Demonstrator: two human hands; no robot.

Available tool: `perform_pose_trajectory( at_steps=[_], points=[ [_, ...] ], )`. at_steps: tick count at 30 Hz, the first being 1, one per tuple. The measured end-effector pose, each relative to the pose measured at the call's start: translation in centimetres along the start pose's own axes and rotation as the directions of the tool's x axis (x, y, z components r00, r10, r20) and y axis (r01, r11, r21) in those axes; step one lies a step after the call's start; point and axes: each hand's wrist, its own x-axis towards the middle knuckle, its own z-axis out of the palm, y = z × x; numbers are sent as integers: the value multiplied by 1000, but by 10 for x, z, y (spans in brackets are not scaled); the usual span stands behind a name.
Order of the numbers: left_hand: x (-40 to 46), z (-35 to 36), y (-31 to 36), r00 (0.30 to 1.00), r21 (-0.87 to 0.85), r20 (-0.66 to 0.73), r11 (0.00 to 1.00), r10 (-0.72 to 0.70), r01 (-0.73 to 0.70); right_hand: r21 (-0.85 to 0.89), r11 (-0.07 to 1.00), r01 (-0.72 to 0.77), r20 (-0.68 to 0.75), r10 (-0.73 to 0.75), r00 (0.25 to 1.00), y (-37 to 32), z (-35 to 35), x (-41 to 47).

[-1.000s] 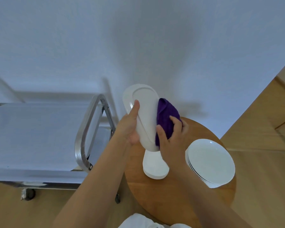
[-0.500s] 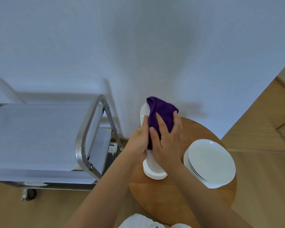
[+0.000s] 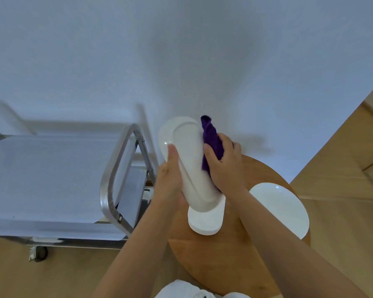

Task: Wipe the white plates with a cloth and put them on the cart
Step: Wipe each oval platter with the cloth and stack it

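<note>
Left hand (image 3: 170, 175): fingers wrapped round the left edge of a long oval white ceramic plate (image 3: 190, 166), thumb on its face, holding it tilted above the round wooden surface (image 3: 224, 259).
Right hand (image 3: 224, 166): clutching a bunched purple cloth (image 3: 212, 140) pressed against that plate's right rim.
Stack of matching oval white plates (image 3: 205, 222): on the surface, directly under the held plate.
Stack of round white plates (image 3: 282, 209): on the surface, right of the held plate.
Steel cart with grey shelves (image 3: 114, 175): left of the held plate, beside the surface.
</note>
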Motion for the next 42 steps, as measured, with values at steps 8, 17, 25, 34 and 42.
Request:
perform_pose_trajectory(
  at_steps=[8, 17, 25, 34, 42],
  points=[
    [20, -16, 18, 998, -188, 56, 981, -27, 37, 423, 852, -307, 137, 275, 952, 13, -12, -23],
    [38, -7, 5, 967, -30, -156, 979, -203, 201, 684, 628, -371, 211, 315, 925, 10, -22, -24],
    [31, 12, 24, 928, -244, 75, 896, -365, 372, -190, 878, 440, -52, -456, 888, 8, -2, -54],
    [22, -2, 5, 918, -185, 164, 902, -362, 389, -150, 915, 375, 217, -340, 915, 14, 6, -69],
    [-6, 16, -15, 974, -51, 32, 973, -225, 227, -298, 851, 431, 77, -429, 900, 1, 14, -28]
  ],
)
